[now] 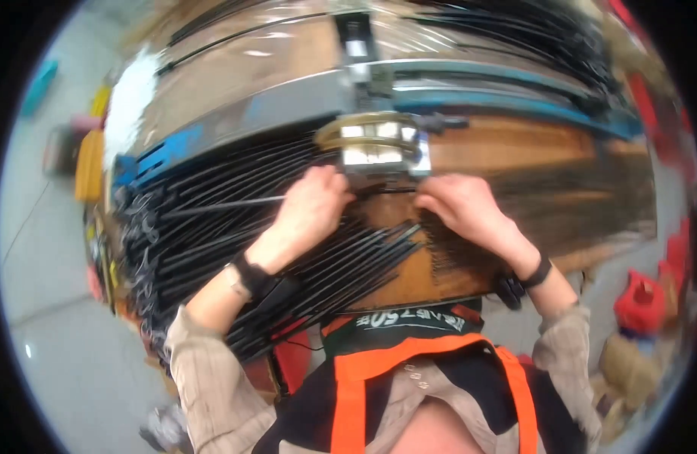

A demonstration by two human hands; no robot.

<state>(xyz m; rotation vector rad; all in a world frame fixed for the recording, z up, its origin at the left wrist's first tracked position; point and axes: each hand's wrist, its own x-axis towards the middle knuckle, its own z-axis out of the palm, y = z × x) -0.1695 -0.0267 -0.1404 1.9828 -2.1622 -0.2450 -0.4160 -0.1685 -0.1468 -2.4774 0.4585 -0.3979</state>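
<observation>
My left hand [312,208] is closed around a thin dark rod [227,204] that runs out to the left over the pile. Across the gap between my hands lies a thin dark length, which looks like part of the same rod, though blur hides the join. At its right end my right hand [465,208] is closed, fingertips pinched together. Just beyond both hands stands a metal fixture [372,155] with shiny lit faces and a yellowish hose [348,138] looped over it. Many black rods [235,170] lie side by side under and left of my left hand.
Several more rods [348,265] point toward the bench's near edge. Wooden bench top [515,151] shows at right. A blue and grey rail [250,106] crosses behind the fixture, with further black rods [515,34] beyond. Red bins [639,299] stand at right, a yellow one [90,166] at left.
</observation>
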